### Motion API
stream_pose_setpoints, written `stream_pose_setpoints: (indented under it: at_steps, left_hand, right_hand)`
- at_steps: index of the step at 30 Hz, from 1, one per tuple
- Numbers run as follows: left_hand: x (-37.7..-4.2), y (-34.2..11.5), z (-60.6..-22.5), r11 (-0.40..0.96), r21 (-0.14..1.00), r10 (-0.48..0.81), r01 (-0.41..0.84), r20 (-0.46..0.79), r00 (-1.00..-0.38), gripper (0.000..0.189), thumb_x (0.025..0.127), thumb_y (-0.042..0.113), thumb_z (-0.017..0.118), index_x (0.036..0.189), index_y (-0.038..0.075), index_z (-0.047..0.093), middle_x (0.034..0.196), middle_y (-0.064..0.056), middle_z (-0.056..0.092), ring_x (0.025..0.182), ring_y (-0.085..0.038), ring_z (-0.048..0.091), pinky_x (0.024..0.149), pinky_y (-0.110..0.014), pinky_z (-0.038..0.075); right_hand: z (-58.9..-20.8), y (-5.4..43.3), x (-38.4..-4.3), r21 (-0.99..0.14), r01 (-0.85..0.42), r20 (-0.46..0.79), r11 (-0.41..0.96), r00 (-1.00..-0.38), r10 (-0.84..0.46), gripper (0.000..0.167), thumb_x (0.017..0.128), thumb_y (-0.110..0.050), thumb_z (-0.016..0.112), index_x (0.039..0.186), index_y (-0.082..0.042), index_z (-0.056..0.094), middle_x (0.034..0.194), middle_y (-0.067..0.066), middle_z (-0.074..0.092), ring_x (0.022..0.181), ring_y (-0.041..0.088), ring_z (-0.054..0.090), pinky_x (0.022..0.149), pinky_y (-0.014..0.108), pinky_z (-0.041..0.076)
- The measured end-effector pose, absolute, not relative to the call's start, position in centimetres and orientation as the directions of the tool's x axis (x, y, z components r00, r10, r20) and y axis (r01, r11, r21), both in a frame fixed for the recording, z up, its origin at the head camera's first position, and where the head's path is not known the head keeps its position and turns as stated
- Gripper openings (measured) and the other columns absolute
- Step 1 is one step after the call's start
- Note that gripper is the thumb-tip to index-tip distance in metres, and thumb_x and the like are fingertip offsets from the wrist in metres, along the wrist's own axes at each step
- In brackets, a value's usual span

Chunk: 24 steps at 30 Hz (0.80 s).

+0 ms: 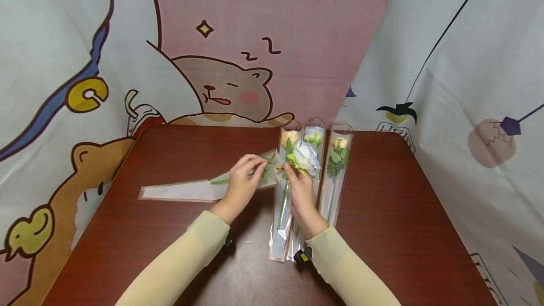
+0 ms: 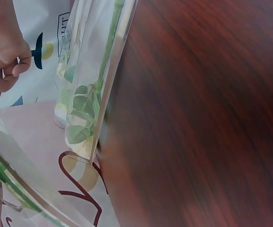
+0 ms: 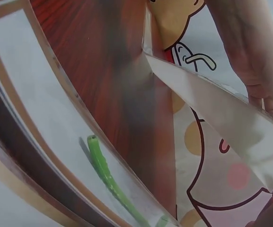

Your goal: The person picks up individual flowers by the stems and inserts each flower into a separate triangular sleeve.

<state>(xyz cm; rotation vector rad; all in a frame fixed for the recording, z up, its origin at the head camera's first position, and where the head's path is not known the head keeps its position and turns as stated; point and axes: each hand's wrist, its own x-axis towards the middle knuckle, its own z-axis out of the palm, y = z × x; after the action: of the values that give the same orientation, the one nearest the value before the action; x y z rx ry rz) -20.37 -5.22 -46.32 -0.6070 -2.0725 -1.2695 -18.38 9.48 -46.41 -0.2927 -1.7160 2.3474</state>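
A pale blue artificial rose (image 1: pixel 307 157) lies sideways above the packed flowers. My right hand (image 1: pixel 301 188) pinches its stem just below the bloom. To the left, a long clear sleeve (image 1: pixel 178 191) with a tan border lies slanted, its wide mouth toward the rose. The rose's green stem (image 1: pixel 218 182) reaches into this sleeve. With thumb and fingers, my left hand (image 1: pixel 243 179) pinches at the sleeve's mouth, near the leaves; whether it grips film, stem or both is hard to tell. The right wrist view shows the sleeve (image 3: pixel 212 106) raised between the hands.
Under and beside the right hand lie sleeved flowers: a peach rose (image 1: pixel 290 137), a blue rose (image 1: pixel 313 133) and another peach rose (image 1: pixel 340 143). They rest on a dark red-brown table (image 1: pixel 391 230). A cartoon-print cloth (image 1: pixel 297 27) hangs behind it.
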Motion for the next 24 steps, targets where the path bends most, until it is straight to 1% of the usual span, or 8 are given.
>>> stream_pose_setpoints:
  at_steps: [2,3,6,8,10,15,20,24]
  left_hand:
    - [-20.4,-5.3,-46.3,0.428,0.617,0.060,0.660,0.710,-0.702,0.010,0.089,0.014,0.066,0.091,0.007,0.072,0.092,-0.002,0.065,0.086,-0.013,0.062,0.072,-0.023,0.052]
    - [-20.4,-5.3,-46.3,0.430,0.618,0.062,0.658,0.707,-0.704,0.010,0.089,0.015,0.066,0.091,0.007,0.072,0.092,-0.002,0.065,0.086,-0.013,0.062,0.071,-0.024,0.052]
    - [-20.3,-5.3,-46.3,0.440,0.617,0.066,0.652,0.702,-0.709,0.010,0.089,0.015,0.066,0.092,0.008,0.072,0.093,-0.002,0.065,0.088,-0.013,0.062,0.074,-0.024,0.052]
    - [-20.2,-5.2,-46.2,0.448,0.614,0.073,0.650,0.699,-0.711,0.010,0.090,0.015,0.066,0.092,0.008,0.072,0.094,-0.002,0.066,0.089,-0.013,0.063,0.075,-0.026,0.053]
    - [-20.2,-5.2,-46.1,0.455,0.613,0.076,0.646,0.696,-0.714,0.010,0.090,0.015,0.065,0.093,0.008,0.072,0.094,-0.002,0.066,0.090,-0.013,0.063,0.076,-0.026,0.053]
    - [-20.1,-5.3,-46.1,0.460,0.611,0.071,0.644,0.698,-0.713,0.010,0.089,0.014,0.066,0.092,0.008,0.072,0.093,-0.001,0.066,0.089,-0.014,0.063,0.074,-0.026,0.052]
    - [-20.2,-5.4,-46.1,0.457,0.608,0.061,0.650,0.707,-0.704,0.010,0.090,0.015,0.065,0.092,0.008,0.072,0.093,-0.001,0.066,0.088,-0.013,0.063,0.074,-0.024,0.052]
    - [-20.3,-5.4,-46.1,0.441,0.612,0.049,0.657,0.714,-0.698,0.010,0.089,0.015,0.066,0.091,0.008,0.073,0.093,-0.002,0.066,0.088,-0.013,0.064,0.074,-0.023,0.052]
  right_hand:
    - [-46.3,9.4,-18.4,-0.963,-0.067,-0.015,-0.260,-0.954,0.300,0.021,0.088,-0.013,0.066,0.102,0.004,0.063,0.086,-0.006,0.064,0.086,0.008,0.057,0.085,0.024,0.046]
    - [-45.9,9.3,-18.2,-0.967,-0.065,-0.013,-0.247,-0.953,0.301,0.022,0.088,-0.011,0.067,0.102,0.005,0.063,0.085,-0.005,0.064,0.084,0.008,0.057,0.083,0.023,0.047]
    - [-45.9,9.0,-18.1,-0.970,-0.081,0.004,-0.230,-0.949,0.316,0.026,0.084,-0.007,0.070,0.106,0.004,0.062,0.087,-0.006,0.065,0.083,0.006,0.059,0.078,0.019,0.049]
    - [-46.1,8.8,-18.0,-0.967,-0.093,0.017,-0.236,-0.952,0.304,0.031,0.081,-0.003,0.071,0.109,0.003,0.059,0.089,-0.004,0.065,0.082,0.007,0.060,0.076,0.020,0.050]
    - [-46.6,8.6,-18.0,-0.966,-0.100,0.028,-0.236,-0.956,0.291,0.037,0.079,0.000,0.072,0.113,0.000,0.057,0.093,-0.004,0.064,0.084,0.007,0.060,0.076,0.020,0.052]
    - [-46.9,8.5,-17.7,-0.974,-0.075,0.019,-0.215,-0.967,0.253,0.043,0.077,0.000,0.072,0.116,-0.001,0.054,0.097,-0.003,0.061,0.087,0.007,0.058,0.077,0.021,0.051]
    - [-46.9,8.6,-17.8,-0.961,-0.078,0.013,-0.265,-0.971,0.239,0.046,0.077,0.001,0.071,0.119,-0.002,0.052,0.103,0.001,0.061,0.092,0.010,0.058,0.079,0.022,0.051]
    - [-46.7,8.8,-17.7,-0.966,-0.058,-0.002,-0.252,-0.973,0.231,0.052,0.077,0.001,0.071,0.124,-0.003,0.049,0.112,0.006,0.059,0.099,0.012,0.057,0.086,0.024,0.050]
